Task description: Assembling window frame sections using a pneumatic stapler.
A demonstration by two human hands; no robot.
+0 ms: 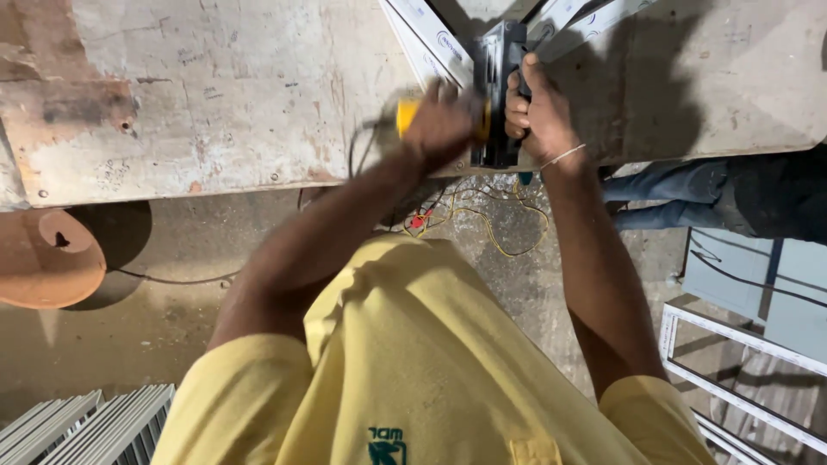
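My left hand (441,125) is blurred and closed around a yellow-handled tool (407,114) at the near edge of a worn workbench (215,95). My right hand (538,108) grips a black clamp-like block (498,77) that sits over the corner where two white frame profiles (431,39) meet in a V. The tool's tip is hidden behind my left hand and the block. A thin bracelet circles my right wrist.
Loose yellow and red wires (482,220) hang below the bench edge. A round rusty disc (47,258) lies on the floor at left. Stacked grey profiles (86,426) sit bottom left, a white window frame (741,362) at right, and another person's legs in jeans (680,194) beside the bench.
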